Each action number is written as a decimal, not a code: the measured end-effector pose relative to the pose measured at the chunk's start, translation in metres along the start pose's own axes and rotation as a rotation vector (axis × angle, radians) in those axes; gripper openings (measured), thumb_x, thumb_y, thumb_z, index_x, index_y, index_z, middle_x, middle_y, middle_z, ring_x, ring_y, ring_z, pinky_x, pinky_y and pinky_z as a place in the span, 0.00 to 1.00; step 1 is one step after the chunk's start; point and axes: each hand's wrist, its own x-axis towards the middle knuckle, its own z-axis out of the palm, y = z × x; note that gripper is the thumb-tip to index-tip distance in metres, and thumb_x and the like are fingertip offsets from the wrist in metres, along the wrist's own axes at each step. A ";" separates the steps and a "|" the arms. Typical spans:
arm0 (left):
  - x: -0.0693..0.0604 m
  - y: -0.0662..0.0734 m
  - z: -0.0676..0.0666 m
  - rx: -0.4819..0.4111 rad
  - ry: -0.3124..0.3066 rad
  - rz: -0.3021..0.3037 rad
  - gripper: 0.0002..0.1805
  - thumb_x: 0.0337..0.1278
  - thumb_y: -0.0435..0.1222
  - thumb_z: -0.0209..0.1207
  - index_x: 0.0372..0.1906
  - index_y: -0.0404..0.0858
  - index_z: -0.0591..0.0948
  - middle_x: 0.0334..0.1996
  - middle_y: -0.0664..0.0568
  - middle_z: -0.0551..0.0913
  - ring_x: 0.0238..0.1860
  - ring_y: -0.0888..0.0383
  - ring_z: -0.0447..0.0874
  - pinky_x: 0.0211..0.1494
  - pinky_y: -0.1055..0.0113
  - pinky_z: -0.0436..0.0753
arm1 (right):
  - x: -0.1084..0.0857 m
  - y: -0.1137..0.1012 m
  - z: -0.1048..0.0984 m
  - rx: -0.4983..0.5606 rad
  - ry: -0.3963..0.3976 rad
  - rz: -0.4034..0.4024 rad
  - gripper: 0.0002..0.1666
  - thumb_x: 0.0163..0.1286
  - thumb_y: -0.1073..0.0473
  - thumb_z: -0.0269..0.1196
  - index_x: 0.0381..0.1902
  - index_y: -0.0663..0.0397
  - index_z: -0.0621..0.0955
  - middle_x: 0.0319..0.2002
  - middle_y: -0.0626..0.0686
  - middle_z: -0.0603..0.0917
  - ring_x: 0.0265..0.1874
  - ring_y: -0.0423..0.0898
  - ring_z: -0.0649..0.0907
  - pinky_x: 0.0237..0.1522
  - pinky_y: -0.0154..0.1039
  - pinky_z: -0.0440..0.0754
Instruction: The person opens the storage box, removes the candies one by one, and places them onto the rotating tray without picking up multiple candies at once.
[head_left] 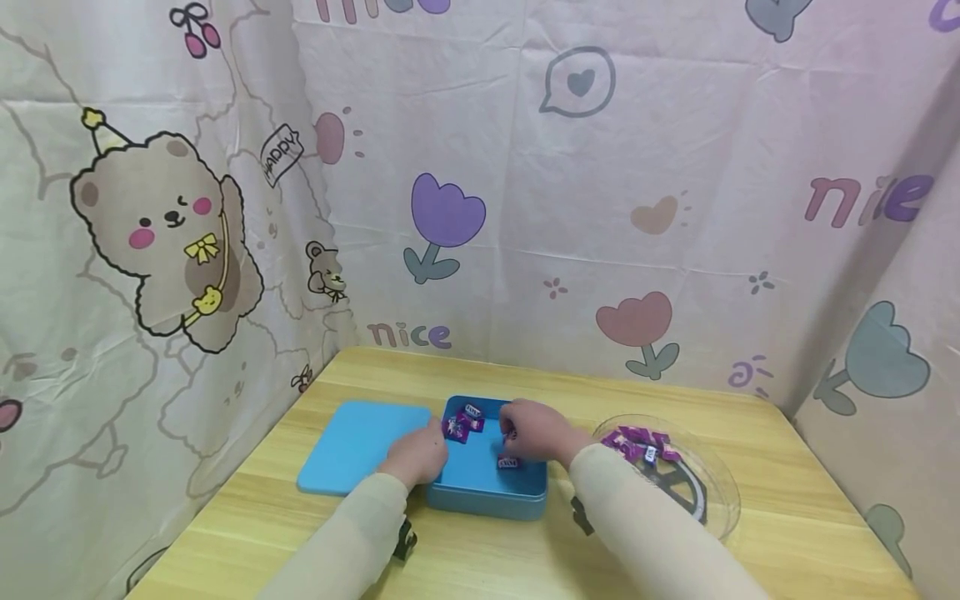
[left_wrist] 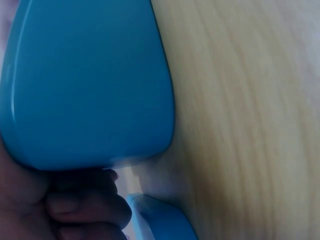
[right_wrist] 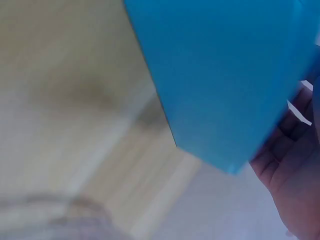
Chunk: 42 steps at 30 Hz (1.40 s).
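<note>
A light blue rectangular box [head_left: 487, 503] stands uncovered on the table, with several purple-wrapped candies [head_left: 456, 428] at its far left and one more candy [head_left: 507, 462] toward its right side. My left hand [head_left: 416, 454] grips the box's left wall, its fingers curled against the outside in the left wrist view. Over the right part of the box, my right hand [head_left: 538, 431] reaches in from above and pinches a purple-wrapped candy [head_left: 511, 437], mostly hidden by the fingers. The right wrist view shows the box's outer wall [right_wrist: 225, 75] in front of that hand.
A flat blue lid [head_left: 360, 450] lies left of the box. To the right stands a round clear dish [head_left: 731, 500] with several purple-wrapped candies [head_left: 633, 442], partly behind the right sleeve. Printed curtains [head_left: 525, 208] hang behind the wooden table [head_left: 480, 558].
</note>
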 end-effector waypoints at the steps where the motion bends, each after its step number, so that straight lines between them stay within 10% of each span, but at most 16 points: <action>1: 0.000 0.000 0.000 0.000 -0.001 -0.002 0.32 0.76 0.37 0.44 0.76 0.24 0.57 0.70 0.34 0.69 0.64 0.41 0.74 0.64 0.39 0.73 | -0.003 0.002 -0.004 0.007 0.001 0.002 0.06 0.65 0.54 0.68 0.37 0.43 0.80 0.32 0.42 0.77 0.32 0.42 0.77 0.38 0.39 0.79; 20: -0.001 0.000 0.001 -0.016 -0.001 -0.003 0.32 0.77 0.37 0.42 0.76 0.23 0.56 0.71 0.32 0.67 0.70 0.37 0.67 0.67 0.38 0.69 | -0.061 0.069 -0.057 0.047 0.128 0.063 0.08 0.58 0.66 0.66 0.33 0.48 0.78 0.31 0.44 0.78 0.31 0.43 0.76 0.39 0.44 0.78; 42: -0.003 0.001 -0.001 -0.031 -0.006 -0.013 0.32 0.75 0.37 0.44 0.76 0.24 0.56 0.71 0.32 0.67 0.65 0.39 0.73 0.64 0.37 0.71 | -0.142 0.166 -0.066 -0.019 0.124 0.234 0.10 0.56 0.64 0.68 0.29 0.50 0.76 0.26 0.46 0.76 0.28 0.46 0.75 0.32 0.46 0.75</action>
